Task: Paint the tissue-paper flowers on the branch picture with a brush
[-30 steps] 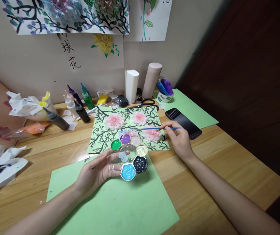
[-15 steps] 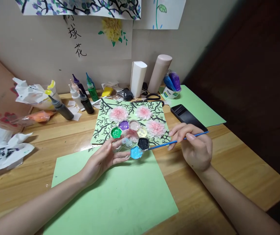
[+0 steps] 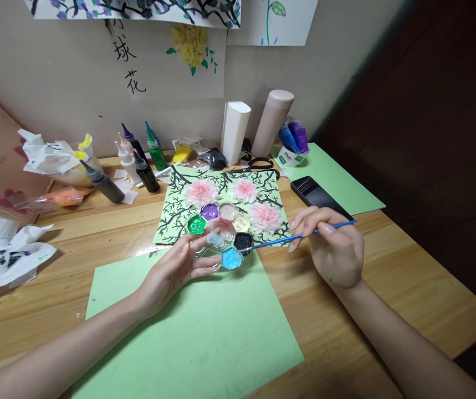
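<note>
My left hand (image 3: 179, 260) is closed on a clear paint palette (image 3: 216, 238), holding it above a plain green sheet (image 3: 196, 327). Its wells carry green, purple, pale pink, yellow, black and light blue paint. Between the fingertips of my right hand (image 3: 331, 244) is a slim blue paintbrush (image 3: 287, 239). The brush tip lies at the edge between the black and light blue wells; whether it touches paint, I cannot tell. Behind the palette, a green picture (image 3: 171, 213) with black branches and fluffy pink flowers lies partly covered.
A black phone (image 3: 318, 195) lies right of the picture, near another green sheet (image 3: 352, 191). Scissors (image 3: 260, 164), a white container (image 3: 235, 133) and a tilted beige bottle (image 3: 273, 124) are at the back. Paint bottles (image 3: 148, 174) stand back left. Paint-stained tissue (image 3: 11, 257) lies at left.
The brush tip has shifted slightly up, from the light blue well toward the black one. My right hand has risen a little; the palette stays nearly still.
</note>
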A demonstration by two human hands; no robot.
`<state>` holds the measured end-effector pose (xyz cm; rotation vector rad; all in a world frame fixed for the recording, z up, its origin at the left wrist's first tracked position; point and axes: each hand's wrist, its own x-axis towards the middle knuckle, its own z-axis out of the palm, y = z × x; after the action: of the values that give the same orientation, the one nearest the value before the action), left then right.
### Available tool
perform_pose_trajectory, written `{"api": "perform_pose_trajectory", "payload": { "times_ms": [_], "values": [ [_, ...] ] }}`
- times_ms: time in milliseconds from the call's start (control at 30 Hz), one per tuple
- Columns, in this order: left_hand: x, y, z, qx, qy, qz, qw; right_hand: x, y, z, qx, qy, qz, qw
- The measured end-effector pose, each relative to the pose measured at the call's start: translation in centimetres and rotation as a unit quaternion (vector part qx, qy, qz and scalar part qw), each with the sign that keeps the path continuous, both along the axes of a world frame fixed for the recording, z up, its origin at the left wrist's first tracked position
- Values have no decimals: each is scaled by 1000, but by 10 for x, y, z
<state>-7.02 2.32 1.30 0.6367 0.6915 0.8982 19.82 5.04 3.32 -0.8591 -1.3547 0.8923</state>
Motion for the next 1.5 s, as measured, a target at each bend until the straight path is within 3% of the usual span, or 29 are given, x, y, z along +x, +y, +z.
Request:
{"api": "perform_pose_trajectory", "payload": {
  "times_ms": [100, 200, 400, 600, 833, 1500],
  "values": [
    [-1, 0, -1, 10, 14, 31, 999, 2, 10, 0, -9, 67, -58, 996],
    [-2, 0, -1, 13, 29, 81, 996, 7, 23, -8, -40, 43, -95, 994],
    [-2, -1, 0, 14, 55, 131, 990, 16, 37, -30, -77, -53, -94, 991],
    [-1, -1, 2, 7, 86, 188, 978, 12, 34, -25, -55, -103, -98, 988],
    [0, -1, 0, 18, 101, 173, 980, 9, 30, -23, -60, -155, -72, 983],
    [-2, -2, -3, 35, 83, 149, 985, 12, 32, -22, -43, -163, -81, 982]
  ]
}}
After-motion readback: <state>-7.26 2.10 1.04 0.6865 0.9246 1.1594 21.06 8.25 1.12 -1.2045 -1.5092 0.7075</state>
